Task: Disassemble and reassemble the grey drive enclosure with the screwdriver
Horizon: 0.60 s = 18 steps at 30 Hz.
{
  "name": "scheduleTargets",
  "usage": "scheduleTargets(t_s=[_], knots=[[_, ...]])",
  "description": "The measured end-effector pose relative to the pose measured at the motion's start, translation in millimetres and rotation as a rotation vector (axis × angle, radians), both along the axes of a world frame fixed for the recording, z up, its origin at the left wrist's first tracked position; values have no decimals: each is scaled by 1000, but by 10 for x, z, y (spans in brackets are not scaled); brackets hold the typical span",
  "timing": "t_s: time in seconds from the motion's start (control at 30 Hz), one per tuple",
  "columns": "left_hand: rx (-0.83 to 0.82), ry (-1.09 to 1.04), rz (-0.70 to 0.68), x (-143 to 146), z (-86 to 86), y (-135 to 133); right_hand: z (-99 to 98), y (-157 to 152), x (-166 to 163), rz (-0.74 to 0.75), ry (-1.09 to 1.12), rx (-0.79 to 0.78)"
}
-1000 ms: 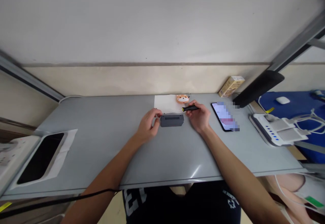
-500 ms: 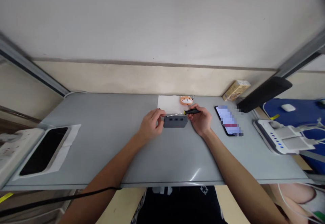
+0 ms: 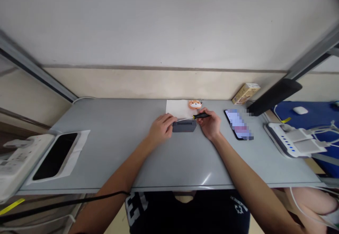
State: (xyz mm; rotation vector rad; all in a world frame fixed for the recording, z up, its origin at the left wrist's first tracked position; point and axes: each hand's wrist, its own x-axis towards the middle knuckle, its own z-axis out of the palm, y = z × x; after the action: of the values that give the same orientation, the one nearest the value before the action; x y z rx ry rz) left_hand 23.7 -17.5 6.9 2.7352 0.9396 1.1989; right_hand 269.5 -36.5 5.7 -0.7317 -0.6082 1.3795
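A small dark grey box with a row of slots (image 3: 184, 126) stands on the grey table in front of me. At its left end, the bent fingers of my left hand (image 3: 160, 128) are closed on the corner, close to the screwdriver's tip. My right hand (image 3: 211, 125) is closed round the black handle of a screwdriver (image 3: 201, 115) with a yellow collar. The thin metal shaft lies along the box's top edge, pointing left. My left fingers cover the tip, so its contact is hidden. Lower fingers of the right hand are beside the box's right end.
Behind the box are a white sheet (image 3: 174, 107) and an orange animal-faced case (image 3: 195, 104). A lit phone (image 3: 238, 125), a small carton (image 3: 245, 93) and a white power strip (image 3: 287, 140) are to the right. At left lie a dark-screened device (image 3: 56, 156) and another power strip (image 3: 28, 152).
My left fingers have shifted right, over the box's upper left corner and the screwdriver tip. The right hand still holds the screwdriver in nearly the same pose. The whole view has tilted slightly.
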Motion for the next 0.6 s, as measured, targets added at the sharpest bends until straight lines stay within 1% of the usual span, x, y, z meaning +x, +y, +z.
scheduleTargets(t_s=[0.1, 0.17, 0.27, 0.37, 0.43, 0.5, 0.6], knots=[[-1, 52, -15, 3, 24, -8, -18, 22, 3, -28, 7, -9], [26, 23, -2, -13, 53, -8, -40, 43, -14, -51, -30, -34], [49, -136, 88, -82, 111, 21, -63, 50, -77, -57, -220, -80], [33, -327, 189, -178, 164, 85, -46, 15, -146, 7, -470, -97], [40, -402, 228, -227, 184, 124, -20, -14, -170, 62, -568, -95], [56, -408, 225, -247, 187, 137, 5, -35, -175, 100, -601, -99], [65, -321, 136, -206, 174, 85, 29, -44, -165, 129, -626, -81]])
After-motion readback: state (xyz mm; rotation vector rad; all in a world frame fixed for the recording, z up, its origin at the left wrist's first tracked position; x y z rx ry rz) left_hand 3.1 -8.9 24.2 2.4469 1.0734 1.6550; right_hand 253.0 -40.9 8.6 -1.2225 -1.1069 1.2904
